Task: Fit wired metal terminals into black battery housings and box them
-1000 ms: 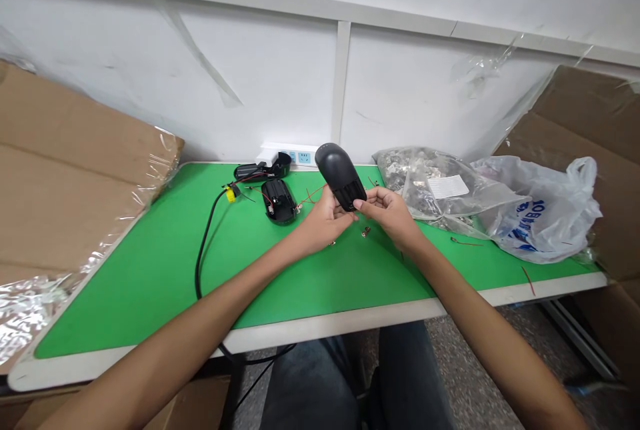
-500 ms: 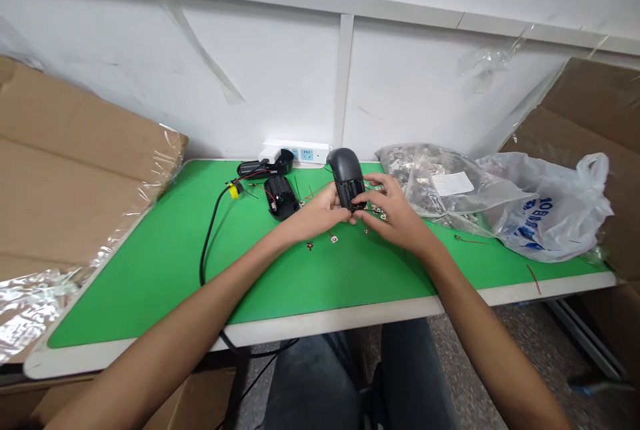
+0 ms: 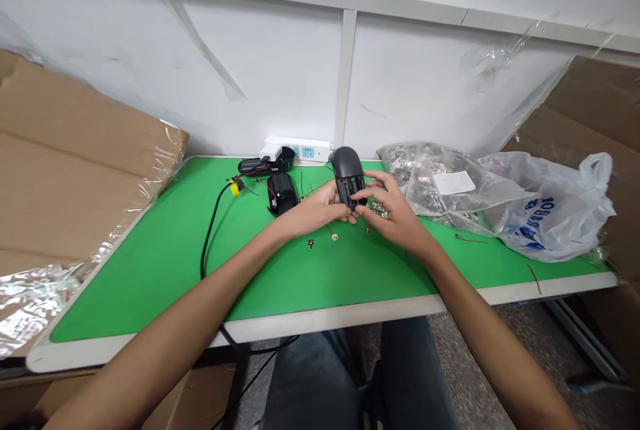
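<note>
At the near edge, dark trousers (image 3: 345, 377) are seen under the white rim of the green tabletop (image 3: 165, 270), and two bare forearms are stretched forward over it. A black cable (image 3: 207, 230) is draped over the near edge on the left and runs back across the green surface to a yellow connector (image 3: 233, 188).

Beyond mid-table, a few small metal parts (image 3: 334, 237) are scattered just in front of the hands. The left hand (image 3: 317, 207) is closed around the lower left side of a dark grey plastic housing (image 3: 347, 173), which is held tilted just above the tabletop, rounded end away from the person and open ribbed side toward the camera. The right hand (image 3: 393, 210) is wrapped on the housing's right side, with the thumb and forefinger pressed at its open lower end; whether something small is pinched there cannot be told.

Just left of the hands, a second black housing (image 3: 281, 193) is laid on the tabletop with red wires at it. To the right, a clear bag of metal parts (image 3: 430, 183) is set beside a white plastic bag with blue print (image 3: 550, 213).

At the far edge, a white power strip (image 3: 300, 149) is placed against the white wall, with a black part (image 3: 260, 164) just before it. Cardboard wrapped in film (image 3: 75, 150) is leaned at the left, and more cardboard (image 3: 595, 117) at the right.
</note>
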